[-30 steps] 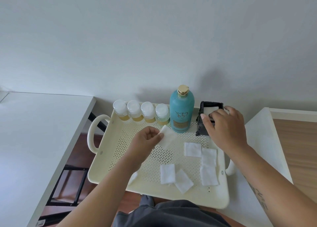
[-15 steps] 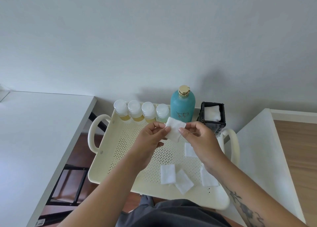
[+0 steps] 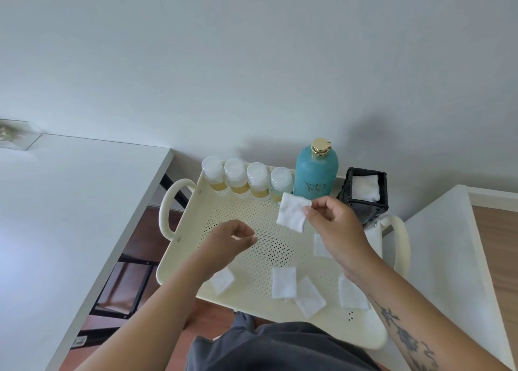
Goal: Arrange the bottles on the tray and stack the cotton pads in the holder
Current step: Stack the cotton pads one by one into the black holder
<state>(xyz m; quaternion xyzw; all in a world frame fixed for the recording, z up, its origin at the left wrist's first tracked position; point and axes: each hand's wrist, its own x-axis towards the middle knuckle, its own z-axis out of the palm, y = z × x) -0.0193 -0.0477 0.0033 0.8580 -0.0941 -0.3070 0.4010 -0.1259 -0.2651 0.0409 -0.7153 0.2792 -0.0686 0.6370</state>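
Pinching a square cotton pad (image 3: 293, 212) between thumb and forefinger, the right hand (image 3: 333, 226) holds it in the air above the cream perforated tray (image 3: 252, 216), just in front of the teal bottle (image 3: 315, 174) and near the black holder (image 3: 364, 205). The holder stands at the tray's far right corner with white pads (image 3: 365, 187) inside it. The left hand (image 3: 229, 239) hovers over the tray, fingers loosely curled, holding nothing. Four small white-capped bottles (image 3: 236, 178) stand in a row along the far edge, beside the teal bottle. Five loose pads (image 3: 284, 282) lie on the tray's near half, some partly hidden by the arms. A white desk (image 3: 70, 216) lies to the left.
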